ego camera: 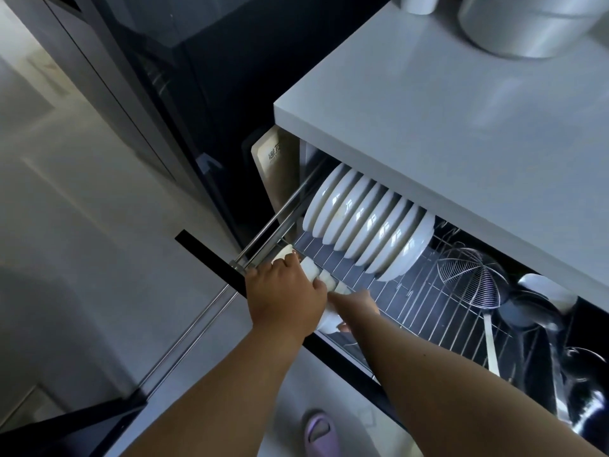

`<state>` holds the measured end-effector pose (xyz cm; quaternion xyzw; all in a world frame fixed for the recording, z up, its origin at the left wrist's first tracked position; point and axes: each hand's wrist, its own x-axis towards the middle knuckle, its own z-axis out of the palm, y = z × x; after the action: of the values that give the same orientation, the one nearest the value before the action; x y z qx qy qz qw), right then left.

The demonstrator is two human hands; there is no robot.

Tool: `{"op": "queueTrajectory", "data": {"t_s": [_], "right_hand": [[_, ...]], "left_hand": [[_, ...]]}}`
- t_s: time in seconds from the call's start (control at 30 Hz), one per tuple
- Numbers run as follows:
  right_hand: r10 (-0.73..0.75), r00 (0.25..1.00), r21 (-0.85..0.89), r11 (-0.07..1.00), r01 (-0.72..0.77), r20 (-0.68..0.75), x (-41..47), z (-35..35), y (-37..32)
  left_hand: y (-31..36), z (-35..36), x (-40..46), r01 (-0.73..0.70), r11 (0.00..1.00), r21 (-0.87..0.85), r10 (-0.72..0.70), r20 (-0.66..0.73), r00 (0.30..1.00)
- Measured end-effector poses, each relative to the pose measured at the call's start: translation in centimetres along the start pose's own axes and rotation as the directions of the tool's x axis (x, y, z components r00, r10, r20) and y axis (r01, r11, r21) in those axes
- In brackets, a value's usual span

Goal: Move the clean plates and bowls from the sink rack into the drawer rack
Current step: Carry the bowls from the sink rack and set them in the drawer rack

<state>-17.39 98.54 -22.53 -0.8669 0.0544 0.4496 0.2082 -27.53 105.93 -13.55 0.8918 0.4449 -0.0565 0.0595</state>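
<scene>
The drawer rack [425, 308], a wire grid, is pulled out from under the grey counter. Several white plates [365, 225] stand upright in a row at its back left. Small white bowls [324, 277] stand on edge along the rack's front left edge. My left hand [283, 291] rests over these bowls, fingers curled on them. My right hand [354, 306] reaches in beside it and holds a white bowl [328, 321] at the rack's front edge, mostly hidden under both hands. The sink rack is out of view.
A wire skimmer [471, 278] and dark ladles [527, 311] lie in the rack's right part. The grey counter [461, 120] overhangs the drawer, with a metal pot [534, 21] on it. A wooden cutting board [276, 173] stands left of the drawer. A dark appliance door stands at left.
</scene>
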Motion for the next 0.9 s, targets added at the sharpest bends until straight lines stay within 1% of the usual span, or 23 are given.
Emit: {"op": "queueTrajectory", "data": {"t_s": [0.33, 0.5, 0.63, 0.8, 0.9], "right_hand": [[-0.036, 0.998, -0.052, 0.998, 0.039, 0.055, -0.1, -0.1, 0.1], [-0.061, 0.995, -0.048, 0.997, 0.065, 0.073, -0.7, -0.5, 0.0], [-0.111, 0.993, -0.019, 0.994, 0.111, 0.035, -1.4, -2.0, -0.2], [-0.229, 0.972, 0.083, 0.971, 0.225, 0.048, -3.1, -4.8, -0.8], [-0.253, 0.967, 0.139, 0.959, 0.248, 0.019, -3.9, -6.7, -0.4]], "left_hand": [[0.1, -0.1, 0.0, 0.003, 1.0, -0.008, -0.003, -0.013, 1.0], [0.1, -0.2, 0.0, 0.003, 1.0, -0.001, -0.003, -0.015, 1.0], [0.3, -0.5, -0.1, 0.005, 1.0, 0.006, -0.005, -0.016, 1.0], [0.3, -0.5, 0.0, 0.026, 0.999, 0.036, -0.026, -0.012, 1.0], [0.5, -0.6, 0.0, 0.031, 0.998, 0.056, -0.032, 0.015, 0.999]]}}
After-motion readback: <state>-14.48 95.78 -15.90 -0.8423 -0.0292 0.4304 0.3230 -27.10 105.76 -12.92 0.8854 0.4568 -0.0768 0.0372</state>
